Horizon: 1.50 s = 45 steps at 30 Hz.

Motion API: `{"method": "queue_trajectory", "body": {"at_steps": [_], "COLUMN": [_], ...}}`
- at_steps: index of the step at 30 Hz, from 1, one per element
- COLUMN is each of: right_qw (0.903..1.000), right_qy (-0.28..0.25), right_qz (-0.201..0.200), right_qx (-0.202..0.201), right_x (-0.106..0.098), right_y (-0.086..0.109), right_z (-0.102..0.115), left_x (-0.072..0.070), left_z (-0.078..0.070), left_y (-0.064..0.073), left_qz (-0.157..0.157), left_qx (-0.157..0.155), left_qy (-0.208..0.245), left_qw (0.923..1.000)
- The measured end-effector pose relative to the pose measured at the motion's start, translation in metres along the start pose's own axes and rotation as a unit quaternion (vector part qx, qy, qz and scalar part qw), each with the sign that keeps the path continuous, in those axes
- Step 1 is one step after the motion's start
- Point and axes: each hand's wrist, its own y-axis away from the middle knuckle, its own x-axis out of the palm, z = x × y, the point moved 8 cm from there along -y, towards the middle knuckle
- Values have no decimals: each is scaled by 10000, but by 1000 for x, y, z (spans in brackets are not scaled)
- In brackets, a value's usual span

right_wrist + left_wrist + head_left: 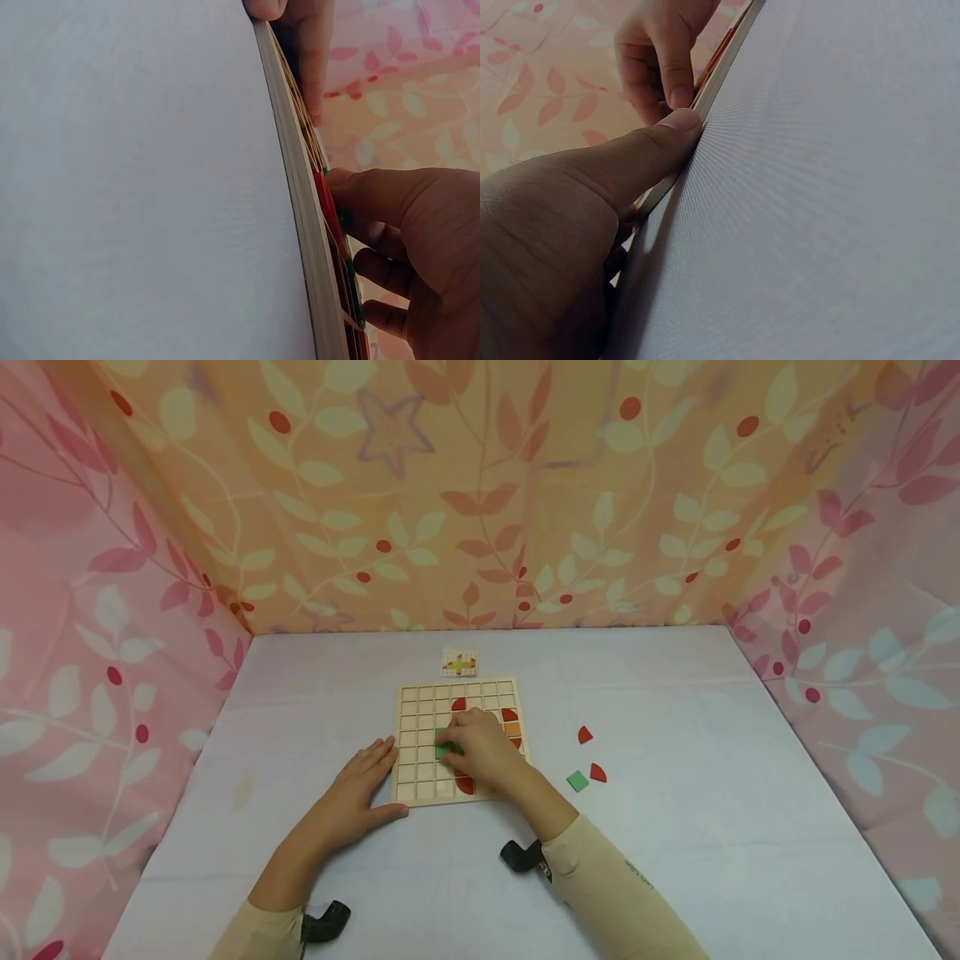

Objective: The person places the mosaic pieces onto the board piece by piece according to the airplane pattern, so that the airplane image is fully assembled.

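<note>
A wooden grid board (408,777) lies on the table, holding several red quarter-circle tiles, such as one at its far side (459,703), an orange square tile (512,728) and green square tiles (441,752). Over the middle of the board, my right hand (480,750) pinches a small green tile (345,217) between thumb and fingers, low against the grid; the hand hides part of the cells. My left hand (360,789) rests at the board's near left corner, fingers along the left edge and thumb (681,120) against the near edge.
Right of the board lie two loose red quarter-circle tiles (585,735) and a green square tile (577,781). A small pattern card (459,662) sits just beyond the board. Patterned cloth walls (480,527) enclose the white table (675,860) at the back and sides.
</note>
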Motion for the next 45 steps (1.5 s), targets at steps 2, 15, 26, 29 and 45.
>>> {"method": "queue_trajectory", "body": {"at_steps": [2, 15, 26, 29, 45], "right_qw": [10000, 9999, 9997, 9997, 9993], "right_qy": [2, -51, -26, -13, 226], "right_qz": [43, 21, 24, 37, 77], "right_qx": [10, 142, 246, 256, -271], "right_x": [1, 5, 7, 7, -19], "right_y": [1, 1, 0, 0, 1], "right_z": [0, -7, -9, -9, 7], "left_x": [0, 0, 1, 1, 0], "left_z": [0, 1, 2, 2, -1], "left_y": [0, 0, -1, -1, 0], "left_qz": [-4, -41, -7, -9, -17], "left_qx": [9, 75, 53, 52, 19], "left_qy": [21, -10, 8, 27, 71], "left_qw": [10000, 10000, 10000, 10000, 10000]}}
